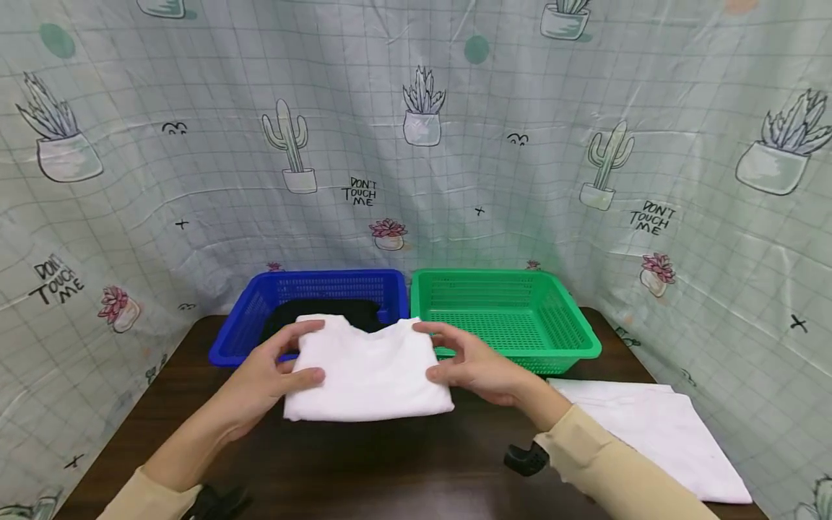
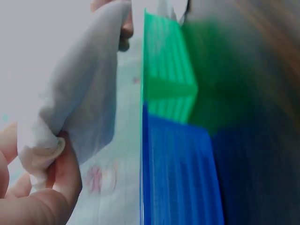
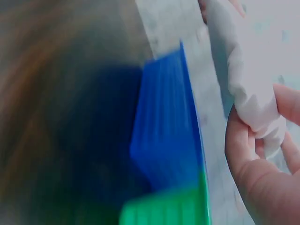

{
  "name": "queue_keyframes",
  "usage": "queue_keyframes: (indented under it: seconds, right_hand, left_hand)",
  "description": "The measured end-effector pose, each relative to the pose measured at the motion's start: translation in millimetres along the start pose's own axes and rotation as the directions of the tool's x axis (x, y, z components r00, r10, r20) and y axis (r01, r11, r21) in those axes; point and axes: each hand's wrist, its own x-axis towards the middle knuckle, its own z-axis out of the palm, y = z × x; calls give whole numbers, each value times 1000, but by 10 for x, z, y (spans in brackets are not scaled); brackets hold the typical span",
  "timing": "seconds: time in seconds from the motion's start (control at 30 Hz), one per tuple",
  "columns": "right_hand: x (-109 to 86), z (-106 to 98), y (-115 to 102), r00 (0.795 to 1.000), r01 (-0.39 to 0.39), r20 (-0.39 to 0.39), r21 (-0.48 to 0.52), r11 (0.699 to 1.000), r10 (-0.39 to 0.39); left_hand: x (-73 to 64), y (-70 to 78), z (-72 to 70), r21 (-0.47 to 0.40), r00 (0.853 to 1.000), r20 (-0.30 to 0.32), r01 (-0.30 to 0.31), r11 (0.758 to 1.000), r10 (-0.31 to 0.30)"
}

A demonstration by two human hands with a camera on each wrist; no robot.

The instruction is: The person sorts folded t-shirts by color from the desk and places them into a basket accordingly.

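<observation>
A folded white T-shirt [image 1: 369,377] is held up above the table in the head view, its curved neckline along the upper edge. My left hand [image 1: 265,377] pinches its left side, thumb on the near face and fingers behind. At the opposite side, my right hand [image 1: 479,367] grips it the same way. In the left wrist view the shirt [image 2: 89,93] appears edge-on as a thick soft fold between thumb and fingers. The right wrist view also shows the fold of the shirt [image 3: 251,79] in the fingers. The fingers behind the cloth are partly hidden.
Behind the shirt stand a blue basket [image 1: 237,328] with black cloth [image 1: 357,310] inside and a green basket [image 1: 588,339] beside it. Another folded white cloth [image 1: 663,433] lies on the dark wooden table [image 1: 364,473] at right. A patterned curtain [image 1: 468,173] surrounds the table.
</observation>
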Motion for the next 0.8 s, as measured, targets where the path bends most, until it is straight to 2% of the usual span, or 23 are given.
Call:
queue_keyframes:
  seconds: [0.2,0.4,0.6,0.8]
  right_hand:
    - [-244,-792,-39,995,17,-96,-45,999,-21]
    - [-417,-1433,-97,984,11,-173,-150,989,-37]
    - [-517,-1903,-103,973,-47,-231,-217,975,-5]
    - [-607,-2180,-26,966,-109,-254,-266,958,40]
  left_hand:
    - [766,47,502,-41,1000,-13,-7,999,7]
    - [1377,64,944,-110,1000,-29,-6,994,3]
    - [1850,60,1259,-101,999,-49,-13,995,8]
    - [2137,-4,1467,-49,999,-38,11,999,-13]
